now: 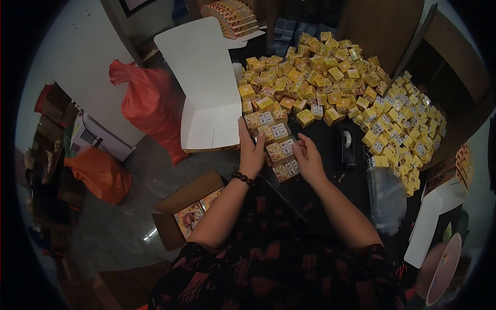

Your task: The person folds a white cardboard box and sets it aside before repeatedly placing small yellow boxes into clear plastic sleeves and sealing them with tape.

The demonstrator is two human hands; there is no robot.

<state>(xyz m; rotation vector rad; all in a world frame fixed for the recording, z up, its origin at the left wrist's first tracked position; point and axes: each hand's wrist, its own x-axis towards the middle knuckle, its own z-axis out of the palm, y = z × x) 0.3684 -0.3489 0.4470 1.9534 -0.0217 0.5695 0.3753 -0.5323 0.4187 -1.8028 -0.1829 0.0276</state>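
Several small yellow boxes (279, 149) with white, picture-printed faces stand in a row at the near edge of the black table. My left hand (251, 153), with a dark bead bracelet at the wrist, presses along their left side, thumb over the boxes. On the other side my right hand (308, 159) curls its fingers against the nearer boxes, so the row is held between both hands. Just left stands an open white carton (212, 121), its lid raised. Behind the row lies a large heap of similar yellow boxes (310, 77).
A black tape dispenser (346, 150) stands right of my hands, with clear plastic bags (386, 201) nearer me. More boxes (405, 116) spill rightward. On the floor at left are a red sack (150, 106), an orange bag (101, 175) and a brown cardboard box (168, 206). A pink basin (439, 271) sits lower right.
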